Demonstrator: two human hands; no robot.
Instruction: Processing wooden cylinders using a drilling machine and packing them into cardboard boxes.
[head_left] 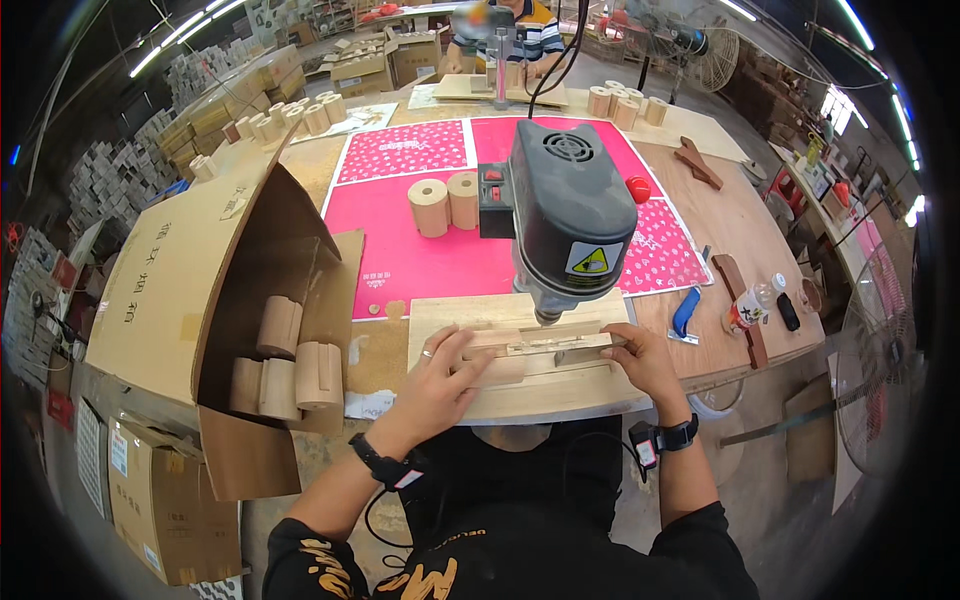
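My left hand (440,375), with a ring on one finger, grips a pale wooden block (500,368), its fingers bent over the top and side. The block lies in a wooden jig (560,382) on a board below the drill press head (572,210). My right hand (645,362) is closed, thumb and fingers pinching the end of a thin, dark strip-like tool (580,349) that reaches left along the jig toward the block. Its exact kind is unclear. The drill's lower end (547,312) hangs just above the jig, between my hands.
At left an open cardboard box (200,290) holds several wooden cylinders (318,375). Two drilled cylinders (430,207) stand on the pink sheet (400,260). A blue-handled tool (686,312), bottle (748,305) and brown wooden piece (735,285) lie right. Another person (540,35) works across the table.
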